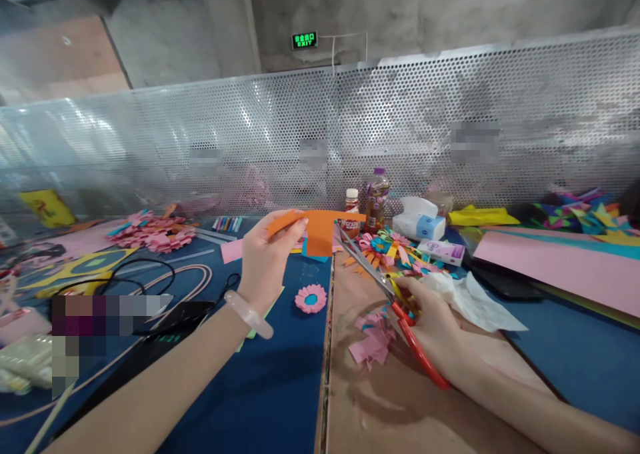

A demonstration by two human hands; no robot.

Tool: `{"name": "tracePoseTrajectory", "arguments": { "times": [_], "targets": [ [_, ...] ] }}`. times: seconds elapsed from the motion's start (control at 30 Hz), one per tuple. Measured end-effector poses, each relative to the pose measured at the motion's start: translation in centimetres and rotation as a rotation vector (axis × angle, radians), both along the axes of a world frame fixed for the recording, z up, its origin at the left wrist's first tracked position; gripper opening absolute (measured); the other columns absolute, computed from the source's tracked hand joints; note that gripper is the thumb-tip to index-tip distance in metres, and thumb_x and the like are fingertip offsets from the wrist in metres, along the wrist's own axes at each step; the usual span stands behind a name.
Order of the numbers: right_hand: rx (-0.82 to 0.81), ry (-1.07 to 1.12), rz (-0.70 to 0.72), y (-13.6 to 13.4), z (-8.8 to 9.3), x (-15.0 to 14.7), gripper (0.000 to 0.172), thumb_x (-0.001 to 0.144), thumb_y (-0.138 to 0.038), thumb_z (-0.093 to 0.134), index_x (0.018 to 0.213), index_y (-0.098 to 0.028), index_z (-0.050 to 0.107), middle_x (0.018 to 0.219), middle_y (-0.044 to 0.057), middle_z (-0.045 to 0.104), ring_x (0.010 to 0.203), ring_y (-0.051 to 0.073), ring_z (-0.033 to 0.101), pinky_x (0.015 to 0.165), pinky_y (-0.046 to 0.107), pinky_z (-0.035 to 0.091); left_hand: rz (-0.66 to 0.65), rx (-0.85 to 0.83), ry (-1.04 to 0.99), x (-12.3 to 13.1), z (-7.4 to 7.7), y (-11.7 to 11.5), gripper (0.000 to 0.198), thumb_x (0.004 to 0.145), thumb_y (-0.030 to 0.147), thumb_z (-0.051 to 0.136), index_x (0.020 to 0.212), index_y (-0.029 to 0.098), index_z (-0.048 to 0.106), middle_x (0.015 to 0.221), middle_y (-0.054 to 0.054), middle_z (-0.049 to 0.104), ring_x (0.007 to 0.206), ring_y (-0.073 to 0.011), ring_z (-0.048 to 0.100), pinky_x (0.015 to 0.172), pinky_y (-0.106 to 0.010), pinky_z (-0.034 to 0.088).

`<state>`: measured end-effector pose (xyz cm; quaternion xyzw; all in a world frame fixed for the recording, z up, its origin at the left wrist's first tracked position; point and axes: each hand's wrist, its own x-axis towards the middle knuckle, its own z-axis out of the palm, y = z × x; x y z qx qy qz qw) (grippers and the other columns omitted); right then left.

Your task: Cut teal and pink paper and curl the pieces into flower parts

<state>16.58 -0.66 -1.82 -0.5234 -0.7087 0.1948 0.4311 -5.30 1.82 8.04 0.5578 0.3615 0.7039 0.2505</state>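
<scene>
My left hand, with a pale bangle at the wrist, pinches a sheet of orange paper above the table. In my right hand is a pair of scissors with red handles, the blades pointing up and left toward the paper's right edge. Whether the blades touch the paper I cannot tell. Below the paper, a pink paper flower with a blue centre lies on the blue surface. Pink paper scraps are under the scissors on the brown board.
Colourful paper pieces, a drink bottle and a tissue pack stand behind the scissors. Pink paper flowers and a black cable are on the left. Pink sheets lie right. A perforated metal screen closes off the back.
</scene>
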Motion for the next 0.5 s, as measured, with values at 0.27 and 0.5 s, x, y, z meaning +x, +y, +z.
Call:
{"name": "tracePoseTrajectory", "arguments": {
  "times": [0.27,0.5],
  "targets": [
    [-0.031,0.004,0.021,-0.15,0.3,-0.05,0.037,0.067,-0.025,0.057,0.103,-0.018,0.051,0.087,0.003,0.061,0.072,0.017,0.057,0.064,0.028,0.046,0.018,0.043,-0.017,-0.24,0.16,0.2,0.012,0.068,0.023,0.066,0.079,0.019,0.067,0.081,-0.001,0.066,0.076,-0.014,0.062,0.072,-0.025,0.049],
    [-0.015,-0.014,0.088,-0.4,0.49,-0.1,0.026,0.07,-0.026,0.055,0.095,-0.019,0.05,0.082,0.001,0.056,0.071,0.016,0.054,0.064,0.026,0.043,0.069,0.108,-0.012,0.14,0.15,-0.27,0.013,0.07,0.023,0.065,0.081,0.018,0.065,0.081,-0.002,0.067,0.078,-0.0142,0.063,0.074,-0.025,0.049]
  ]
}}
